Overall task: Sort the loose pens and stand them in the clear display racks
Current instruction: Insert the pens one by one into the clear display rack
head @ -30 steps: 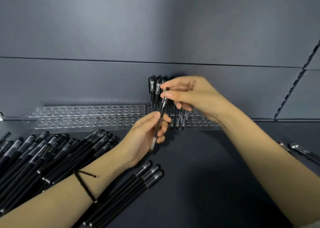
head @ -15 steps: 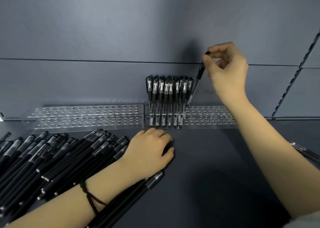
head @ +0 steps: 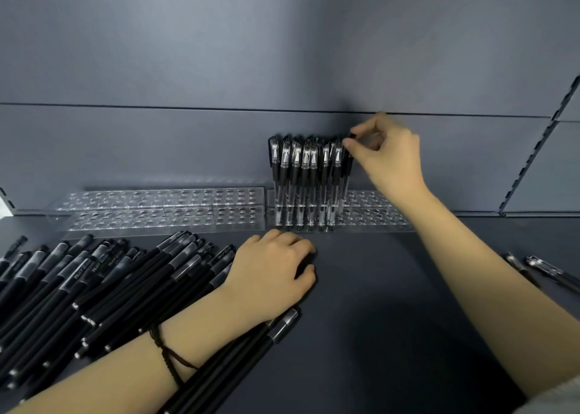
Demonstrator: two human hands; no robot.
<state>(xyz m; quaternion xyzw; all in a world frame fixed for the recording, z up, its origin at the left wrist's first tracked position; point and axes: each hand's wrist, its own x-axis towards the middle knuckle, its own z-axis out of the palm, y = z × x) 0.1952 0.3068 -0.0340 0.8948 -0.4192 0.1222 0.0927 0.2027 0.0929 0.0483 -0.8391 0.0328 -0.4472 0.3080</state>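
Right hand (head: pixel 389 159) at 1 o'clock pinched the cap end of a pen (head: pixel 349 165) between thumb and forefinger. The pen was upright, at the 3 o'clock end of the standing pens (head: pixel 301 168) in the right rack (head: pixel 376 215). Left rack (head: pixel 157 206) lay just beside it, toward 9 o'clock. Left hand (head: pixel 273 275) rested knuckles-up on the surface (head: pixel 392 303), fingers loosely curled, nothing seen in it. Loose pens (head: pixel 94 288) lay heaped at 8 o'clock — two more pens (head: pixel 546 270) at 4 o'clock.

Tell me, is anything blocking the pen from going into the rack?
Nothing visible. The right hand pinches the pen upright just right of the standing pens, over the right rack, whose holes there look free.
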